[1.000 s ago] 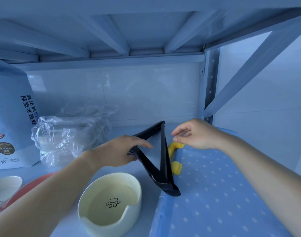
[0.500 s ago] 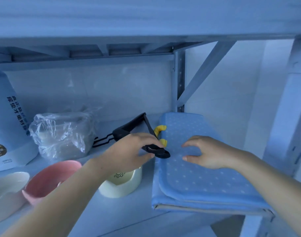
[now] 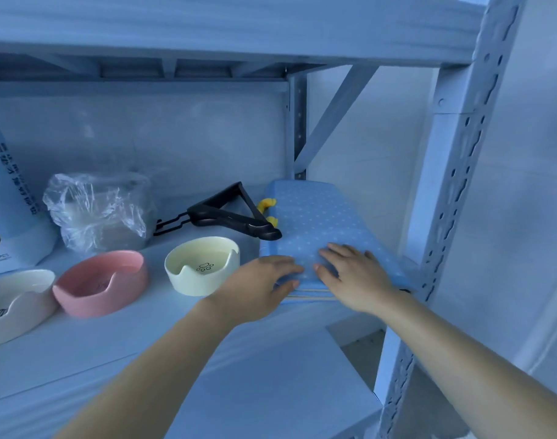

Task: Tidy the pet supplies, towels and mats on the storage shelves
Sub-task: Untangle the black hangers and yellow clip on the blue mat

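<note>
Mat (image 3: 318, 213) runs front-to-back; left hand (image 3: 258, 288), right hand (image 3: 354, 275) press it, fingers flat

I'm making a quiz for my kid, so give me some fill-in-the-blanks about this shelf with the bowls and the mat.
1. The middle bowl of the three is ____.
2. The cream bowl has a ____ print inside.
3. The left hand and the right hand both rest on the dotted ____.
4. A ____ toy pokes out at the far left edge of the mat.

Missing words: pink; paw; mat; yellow.
</note>
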{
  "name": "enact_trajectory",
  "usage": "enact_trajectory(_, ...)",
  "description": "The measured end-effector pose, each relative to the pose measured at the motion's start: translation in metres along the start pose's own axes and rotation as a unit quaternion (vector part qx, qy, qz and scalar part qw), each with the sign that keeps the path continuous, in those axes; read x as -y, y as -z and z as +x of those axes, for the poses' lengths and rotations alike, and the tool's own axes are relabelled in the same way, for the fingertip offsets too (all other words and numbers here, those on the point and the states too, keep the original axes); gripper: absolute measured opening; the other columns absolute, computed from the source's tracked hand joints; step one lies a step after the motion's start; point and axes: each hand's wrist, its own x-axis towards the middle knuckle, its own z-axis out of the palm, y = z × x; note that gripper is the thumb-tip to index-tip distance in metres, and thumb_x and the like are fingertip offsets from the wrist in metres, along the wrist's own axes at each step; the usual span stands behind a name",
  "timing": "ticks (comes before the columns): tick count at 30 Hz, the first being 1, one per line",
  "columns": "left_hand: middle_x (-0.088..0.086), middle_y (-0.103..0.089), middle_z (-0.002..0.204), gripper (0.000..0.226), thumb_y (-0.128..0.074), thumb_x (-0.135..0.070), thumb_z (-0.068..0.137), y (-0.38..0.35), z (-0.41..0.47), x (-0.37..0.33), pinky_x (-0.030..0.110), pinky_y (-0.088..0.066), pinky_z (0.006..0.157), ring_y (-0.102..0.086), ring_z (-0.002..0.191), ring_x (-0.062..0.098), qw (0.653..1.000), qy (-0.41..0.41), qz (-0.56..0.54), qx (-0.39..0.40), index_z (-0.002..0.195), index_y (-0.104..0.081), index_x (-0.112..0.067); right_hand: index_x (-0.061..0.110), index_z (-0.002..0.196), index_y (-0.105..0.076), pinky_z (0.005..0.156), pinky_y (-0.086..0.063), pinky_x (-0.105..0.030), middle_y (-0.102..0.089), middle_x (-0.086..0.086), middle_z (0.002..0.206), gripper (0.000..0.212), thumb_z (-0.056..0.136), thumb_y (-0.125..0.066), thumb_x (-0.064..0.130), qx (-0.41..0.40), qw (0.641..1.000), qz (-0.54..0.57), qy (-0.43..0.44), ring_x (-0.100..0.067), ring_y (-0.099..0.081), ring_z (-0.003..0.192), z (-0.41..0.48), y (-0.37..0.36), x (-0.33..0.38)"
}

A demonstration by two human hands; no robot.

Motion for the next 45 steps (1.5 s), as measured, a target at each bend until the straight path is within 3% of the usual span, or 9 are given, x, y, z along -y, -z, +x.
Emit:
enact_trajectory(5,-0.011,-0.040,0.144,0.036,-0.043,-0.037,0.096,-0.012,-0.003,-0.003,0.015,-0.028,0.100,-0.036,0.131,0.005,1.000,0.026,-0.006,-0.011,0.131,-0.050,-0.032,0.027,0.142,-0.033,0.112,-0.015,-0.038,-0.023,0.008,0.154,0.051,0.097,-0.027,0.049,-0.012,1.000,0.009,0.016,-0.013,-0.019,0.141,0.000,-0.003,-0.012)
enact_trajectory(10,-0.012,-0.036,0.146,0.039,-0.040,-0.042,0.096,-0.026,0.001,-0.026,0.020,-0.028,0.107,-0.029,0.135,0.003,0.999,0.033,0.016,-0.012,0.134,-0.046,-0.038,0.029,0.141,-0.035,0.113,-0.014,-0.035,-0.025,0.011,0.153,0.048,0.097,-0.031,0.047,-0.016,0.998,0.028,0.049,-0.008,-0.020,0.140,-0.009,0.002,-0.042)
enact_trajectory(17,-0.009,-0.048,0.136,0.047,-0.032,-0.050,0.090,-0.034,0.006,-0.071,0.022,-0.034,0.101,-0.038,0.127,0.007,0.998,0.022,0.043,-0.033,0.130,-0.050,-0.036,0.034,0.139,-0.038,0.114,-0.015,-0.035,-0.029,0.016,0.150,0.046,0.095,-0.037,0.047,-0.016,0.993,0.056,0.100,-0.006,-0.023,0.140,-0.018,0.006,-0.087)
enact_trajectory(21,-0.010,-0.047,0.134,0.035,-0.042,-0.040,0.096,-0.033,0.007,-0.077,0.001,-0.024,0.093,-0.037,0.123,0.000,0.998,0.045,0.018,-0.033,0.128,-0.053,-0.035,0.034,0.139,-0.038,0.115,-0.016,-0.036,-0.029,0.016,0.150,0.051,0.092,-0.032,0.054,-0.007,0.991,0.065,0.115,-0.006,-0.023,0.139,-0.017,0.006,-0.090)
enact_trajectory(25,-0.008,-0.035,0.145,0.040,-0.040,-0.044,0.096,-0.034,0.011,-0.075,0.013,-0.019,0.104,-0.027,0.133,0.005,0.995,0.095,0.026,-0.025,0.134,-0.046,-0.034,0.030,0.138,-0.040,0.113,-0.018,-0.035,-0.031,0.013,0.150,0.049,0.093,-0.036,0.049,-0.014,0.989,0.073,0.130,-0.007,-0.025,0.138,-0.016,0.006,-0.092)
enact_trajectory(30,-0.008,-0.030,0.149,0.041,-0.037,-0.045,0.096,-0.045,0.006,-0.079,0.012,-0.015,0.103,-0.024,0.137,0.006,0.990,0.129,0.029,-0.044,0.136,-0.043,-0.037,0.030,0.137,-0.042,0.114,-0.016,-0.033,-0.033,0.013,0.149,0.048,0.093,-0.036,0.048,-0.022,0.987,0.074,0.142,-0.008,-0.025,0.138,-0.016,0.005,-0.093)
enact_trajectory(35,-0.010,-0.030,0.149,0.041,-0.038,-0.045,0.096,-0.047,0.007,-0.078,0.014,-0.017,0.105,-0.024,0.137,0.005,0.987,0.151,0.020,-0.044,0.136,-0.043,-0.039,0.029,0.131,-0.050,0.112,-0.022,-0.036,-0.042,0.011,0.144,0.079,0.071,-0.012,0.063,-0.052,0.982,0.093,0.155,-0.008,-0.033,0.134,-0.010,0.000,-0.091)
enact_trajectory(43,-0.012,-0.031,0.148,0.041,-0.039,-0.049,0.094,-0.042,0.022,-0.065,0.017,-0.020,0.107,-0.025,0.137,0.004,0.982,0.189,-0.007,-0.029,0.134,-0.044,-0.041,0.029,0.130,-0.051,0.112,-0.022,-0.035,-0.044,0.011,0.143,0.072,0.075,-0.020,0.061,-0.038,0.981,0.103,0.161,-0.007,-0.035,0.133,0.012,-0.001,-0.092)
enact_trajectory(45,-0.011,-0.030,0.149,0.042,-0.039,-0.049,0.094,-0.043,0.024,-0.065,0.016,-0.018,0.106,-0.025,0.137,0.005,0.981,0.191,-0.004,-0.028,0.135,-0.043,-0.040,0.028,0.129,-0.053,0.111,-0.024,-0.033,-0.045,0.011,0.142,0.061,0.080,-0.029,0.056,-0.037,0.979,0.107,0.168,-0.007,-0.037,0.132,0.016,0.000,-0.091)
